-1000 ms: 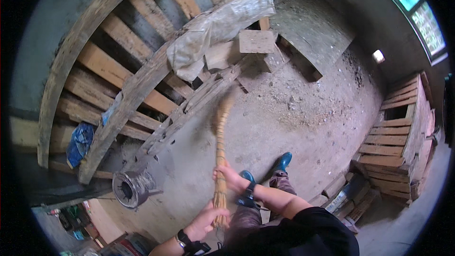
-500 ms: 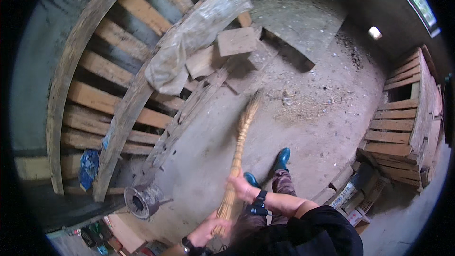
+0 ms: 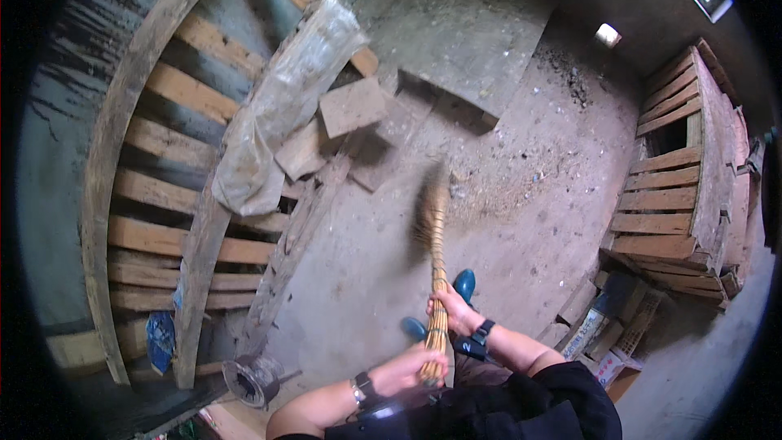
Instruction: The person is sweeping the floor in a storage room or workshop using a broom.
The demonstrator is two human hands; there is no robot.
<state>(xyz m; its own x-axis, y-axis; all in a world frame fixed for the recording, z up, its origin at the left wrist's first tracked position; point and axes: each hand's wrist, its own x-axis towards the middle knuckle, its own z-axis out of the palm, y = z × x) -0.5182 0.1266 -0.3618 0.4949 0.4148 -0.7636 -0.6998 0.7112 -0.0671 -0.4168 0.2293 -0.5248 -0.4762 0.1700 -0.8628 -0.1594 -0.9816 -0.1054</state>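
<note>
A straw broom with a bound, tan handle runs from my waist out over the dusty floor. My left hand is wrapped round the near end of the handle. Farther up, my right hand grips the same handle. The broom's dark bristle head is blurred by motion, low over the floor or touching it; I cannot tell which. Just beyond it lies a scatter of straw and debris.
A large slatted wooden frame leans at the left, with a plastic sheet draped over it. Loose boards and a metal drum-like spool lie near it. At the right stands a slatted crate, with boxes below.
The broom's near end has swung right, so the handle now stands more upright in view. Both hands moved right with it, and the feet have shifted. The whole view has turned slightly.
</note>
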